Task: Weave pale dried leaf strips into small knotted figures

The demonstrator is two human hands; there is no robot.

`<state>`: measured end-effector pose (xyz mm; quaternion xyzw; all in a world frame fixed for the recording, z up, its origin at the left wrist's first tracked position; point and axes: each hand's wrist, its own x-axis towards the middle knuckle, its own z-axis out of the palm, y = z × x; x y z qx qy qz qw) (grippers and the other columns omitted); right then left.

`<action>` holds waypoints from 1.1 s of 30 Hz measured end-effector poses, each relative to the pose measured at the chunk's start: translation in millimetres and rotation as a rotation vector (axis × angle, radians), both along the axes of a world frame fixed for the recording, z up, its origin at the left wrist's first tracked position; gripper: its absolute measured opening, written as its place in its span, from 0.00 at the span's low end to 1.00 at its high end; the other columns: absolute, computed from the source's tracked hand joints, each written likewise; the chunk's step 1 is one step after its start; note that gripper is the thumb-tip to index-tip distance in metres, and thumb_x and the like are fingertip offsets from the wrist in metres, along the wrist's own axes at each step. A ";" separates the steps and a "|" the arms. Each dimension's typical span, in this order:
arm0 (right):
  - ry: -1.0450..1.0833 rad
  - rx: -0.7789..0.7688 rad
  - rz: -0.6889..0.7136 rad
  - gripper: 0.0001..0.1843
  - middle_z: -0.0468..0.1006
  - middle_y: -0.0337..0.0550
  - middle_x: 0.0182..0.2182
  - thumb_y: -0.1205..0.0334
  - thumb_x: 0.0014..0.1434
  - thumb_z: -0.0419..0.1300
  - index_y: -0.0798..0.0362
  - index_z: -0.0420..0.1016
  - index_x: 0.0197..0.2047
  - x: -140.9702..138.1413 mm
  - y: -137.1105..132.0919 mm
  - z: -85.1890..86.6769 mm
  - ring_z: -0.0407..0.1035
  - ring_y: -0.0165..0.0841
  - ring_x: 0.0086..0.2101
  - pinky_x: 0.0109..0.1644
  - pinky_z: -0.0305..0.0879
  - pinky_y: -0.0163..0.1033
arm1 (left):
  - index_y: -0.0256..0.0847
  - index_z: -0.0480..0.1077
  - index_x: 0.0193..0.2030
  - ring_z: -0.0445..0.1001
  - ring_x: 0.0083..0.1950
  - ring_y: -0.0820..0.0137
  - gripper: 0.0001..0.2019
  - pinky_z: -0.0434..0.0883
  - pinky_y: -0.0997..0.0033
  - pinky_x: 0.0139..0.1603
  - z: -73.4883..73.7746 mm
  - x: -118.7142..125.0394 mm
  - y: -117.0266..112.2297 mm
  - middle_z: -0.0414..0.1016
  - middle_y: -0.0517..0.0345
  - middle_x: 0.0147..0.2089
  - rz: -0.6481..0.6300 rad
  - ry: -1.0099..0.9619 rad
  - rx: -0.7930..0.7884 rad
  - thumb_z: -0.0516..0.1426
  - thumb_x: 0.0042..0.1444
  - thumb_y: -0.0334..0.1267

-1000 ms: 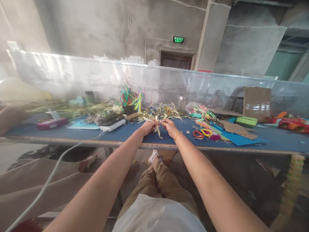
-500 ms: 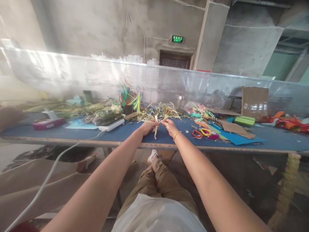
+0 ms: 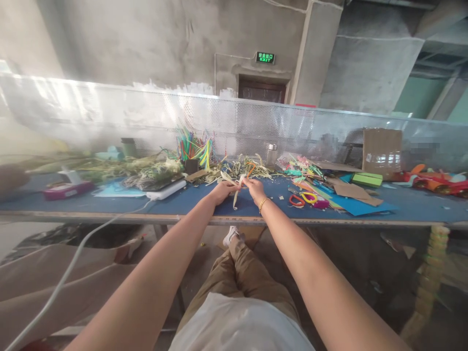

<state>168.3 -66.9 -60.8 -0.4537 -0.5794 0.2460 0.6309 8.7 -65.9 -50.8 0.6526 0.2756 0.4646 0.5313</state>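
Both my hands meet over the blue tabletop (image 3: 197,200), near its front edge. My left hand (image 3: 223,191) is closed on a pale yellow-green strip (image 3: 235,199), whose curled end hangs down below the fingers while another part sticks up past them. My right hand (image 3: 255,190) pinches the same strip close to the left fingertips. The exact grip is partly hidden by the fingers. Just behind the hands lies a loose heap of similar pale strips (image 3: 261,168).
Left of my hands are a white power strip (image 3: 166,190) with a trailing cord and a strip pile (image 3: 153,176). Coloured stems (image 3: 192,148) stand behind. To the right are yellow-handled scissors (image 3: 309,197), blue sheets (image 3: 369,206), cardboard (image 3: 356,191) and a glass bottle (image 3: 271,156).
My fingers have drawn closer together around the strip. The strip's parts have shifted, and the right fingers now cover more of it. The whole view has moved slightly.
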 end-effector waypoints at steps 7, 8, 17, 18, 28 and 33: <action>0.132 -0.021 0.186 0.16 0.79 0.42 0.25 0.48 0.42 0.66 0.53 0.78 0.24 -4.2 -9.5 6.2 0.70 0.35 0.33 0.43 0.63 0.40 | 0.35 0.78 0.32 0.72 0.31 0.69 0.21 0.65 0.69 0.34 1.0 -0.1 0.7 0.78 0.50 0.31 -0.052 -0.038 -0.094 0.67 0.40 0.52; 0.148 -0.018 0.182 0.16 0.78 0.41 0.25 0.48 0.41 0.66 0.53 0.77 0.23 -4.4 -10.4 6.8 0.69 0.34 0.32 0.43 0.62 0.39 | 0.35 0.78 0.32 0.73 0.32 0.68 0.21 0.65 0.69 0.35 0.9 0.2 1.1 0.78 0.50 0.32 -0.050 -0.062 -0.096 0.67 0.40 0.53; 0.139 0.001 0.163 0.17 0.71 0.35 0.20 0.47 0.41 0.66 0.53 0.71 0.21 -6.9 -10.0 5.0 0.62 0.29 0.27 0.34 0.58 0.35 | 0.37 0.71 0.26 0.67 0.24 0.73 0.12 0.57 0.72 0.25 1.3 0.4 -0.7 0.72 0.58 0.23 0.004 0.040 -0.051 0.66 0.40 0.42; 0.141 0.001 0.152 0.17 0.69 0.34 0.19 0.47 0.41 0.66 0.53 0.70 0.21 -7.0 -9.1 4.3 0.61 0.28 0.26 0.33 0.57 0.35 | 0.37 0.70 0.25 0.65 0.22 0.74 0.11 0.55 0.72 0.24 1.8 0.6 -1.1 0.71 0.59 0.23 -0.001 0.050 -0.045 0.65 0.40 0.42; 0.128 0.027 0.076 0.16 0.65 0.33 0.18 0.50 0.42 0.64 0.52 0.67 0.20 -6.7 -1.9 0.1 0.57 0.27 0.24 0.32 0.55 0.35 | 0.38 0.68 0.22 0.54 0.18 0.78 0.08 0.50 0.73 0.21 1.8 0.7 -0.3 0.58 0.65 0.15 -0.075 0.072 0.048 0.63 0.43 0.38; 0.138 0.048 0.109 0.15 0.68 0.34 0.20 0.50 0.43 0.64 0.53 0.70 0.21 -1.2 -2.8 2.4 0.59 0.28 0.25 0.33 0.57 0.35 | 0.37 0.72 0.26 0.59 0.20 0.77 0.12 0.54 0.73 0.22 1.2 0.4 -2.9 0.66 0.60 0.19 -0.083 0.034 0.048 0.65 0.43 0.44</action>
